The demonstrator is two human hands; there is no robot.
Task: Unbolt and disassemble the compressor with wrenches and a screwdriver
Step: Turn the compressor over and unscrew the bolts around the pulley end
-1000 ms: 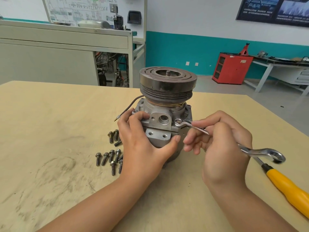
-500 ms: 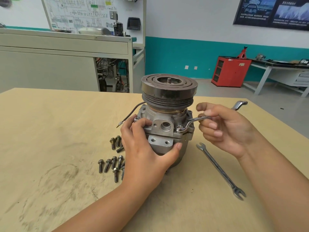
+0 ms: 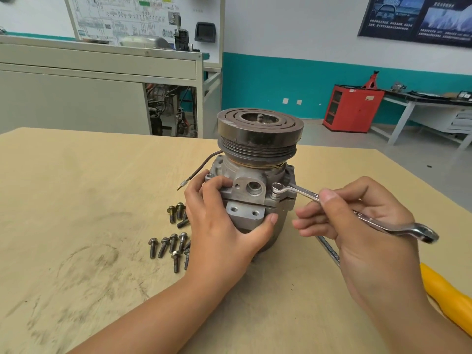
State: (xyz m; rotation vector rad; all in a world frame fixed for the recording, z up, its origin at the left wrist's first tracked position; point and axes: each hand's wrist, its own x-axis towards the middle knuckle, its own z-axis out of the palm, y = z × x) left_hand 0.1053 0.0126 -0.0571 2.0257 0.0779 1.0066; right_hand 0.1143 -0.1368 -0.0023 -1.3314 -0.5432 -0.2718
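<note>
On the tan wooden table [image 3: 76, 200], a loose cluster of removed flange bolts [image 3: 168, 245] lies left of centre, with a few more [image 3: 176, 213] just behind them, closer to the far edge. A dark wire [image 3: 201, 163] with a brass tip curves out from the compressor's left side and hangs above the tabletop.

The left hand [image 3: 222, 226] grips the compressor [image 3: 251, 187] from the front left, fingers curled over the flange and the thumb pressed against the lower body. The compressor stands upright near the middle of the table, grooved clutch pulley [image 3: 259, 135] on top.

The ring end of a double-ended ring spanner [image 3: 304, 192] sits on a bolt at the front right of the flange. The right hand [image 3: 365, 231] holds its shank, thumb on top and fingers curled beneath. The free ring end sticks out past the hand towards the right edge.

A second wrench [image 3: 328, 249] lies on the table under that hand, mostly hidden. A yellow screwdriver handle [image 3: 444, 290] lies by the right edge, towards the near corner.
</note>
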